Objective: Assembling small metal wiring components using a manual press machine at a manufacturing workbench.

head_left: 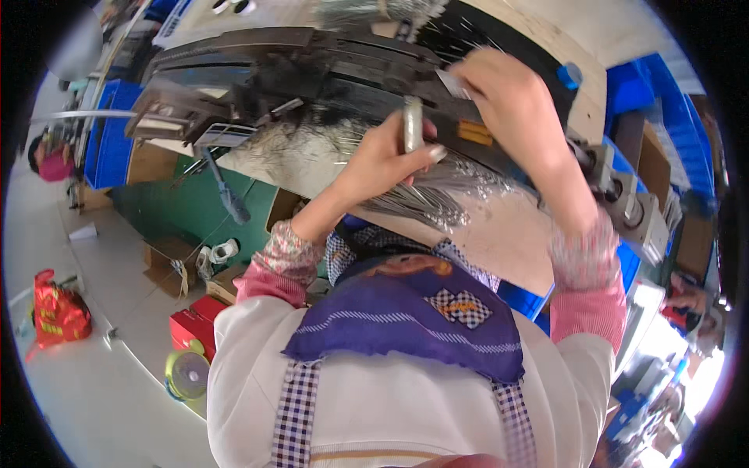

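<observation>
My left hand (381, 160) is closed round a short silvery stick-shaped piece (413, 125), which stands up out of the fist; whether it is one solid piece or a bundle cannot be made out. Higher and to the right, my right hand (499, 82), slightly blurred, pinches a small pale flat piece (452, 84) between its fingertips. Both hands are over the front of a long dark metal fixture (343, 70). Below my left hand, a loose heap of thin silvery wires (429, 199) lies on the wooden bench top (499, 238). A yellow-orange block (475, 132) sits on the fixture below my right hand.
Metal cylinder-like machine parts (628, 207) stand at the bench's right side. Blue bins (663, 101) are beyond them, and another blue bin (113, 132) is at far left. A blue roll (569, 76) lies behind my right hand. A grey-handled tool (226, 191) hangs off the left edge.
</observation>
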Motion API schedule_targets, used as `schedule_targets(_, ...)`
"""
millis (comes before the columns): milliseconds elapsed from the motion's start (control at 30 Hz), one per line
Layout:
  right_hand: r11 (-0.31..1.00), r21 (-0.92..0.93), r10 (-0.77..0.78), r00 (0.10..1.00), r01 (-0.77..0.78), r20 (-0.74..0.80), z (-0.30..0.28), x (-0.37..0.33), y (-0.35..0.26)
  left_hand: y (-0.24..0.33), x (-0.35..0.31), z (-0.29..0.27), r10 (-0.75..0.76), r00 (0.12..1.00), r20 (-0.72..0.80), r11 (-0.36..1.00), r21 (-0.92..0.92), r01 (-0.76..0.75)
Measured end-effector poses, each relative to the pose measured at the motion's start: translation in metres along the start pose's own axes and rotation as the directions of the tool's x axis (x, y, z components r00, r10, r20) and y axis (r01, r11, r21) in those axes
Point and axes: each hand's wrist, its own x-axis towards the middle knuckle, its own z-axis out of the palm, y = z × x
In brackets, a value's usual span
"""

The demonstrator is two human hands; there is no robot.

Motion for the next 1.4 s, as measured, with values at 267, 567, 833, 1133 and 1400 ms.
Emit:
schedule_targets(267, 0.869, -0.328, 0.45, 0.866, -0.369, 0.219, 0.037, -0.076, 0.029, -0.019, -0.029, -0.116, -0.306, 0.736, -0.604, 0.923, -0.378, 0.073)
schedule_targets(567, 0.838, 0.029, 0.491, 0.775, -0.545, 0.398, -0.054, -0.103, -0.033, -0.034, -0.028, -0.08, -0.093, 0.713, -0.694, 0.901, -0.364, -0.237)
schedule_targets(833, 0.712, 0.026, 0.658, 0.681, -0.701, 0.321, -0.102, -0.095, -0.041, 0.037, 0.05, 0.074, -0.062, 0.922, 0.382, 0.839, -0.481, 0.255)
schedule_targets(1133, 0.775, 0.201, 0.582, 0.801, -0.599, 0.141, -0.103, -0.064, -0.019, 0.016, 0.055, 0.087, -0.078, 0.988, -0.132, 0.824, -0.567, -0.01)
schedule_targets(1400, 0.932, 0.16, 0.263, 0.91, -0.325, 0.32, -0.018, -0.007, 0.033, 0.02, 0.05, 0.074, -0.136, 0.979, -0.152, 0.806, -0.592, 0.02)
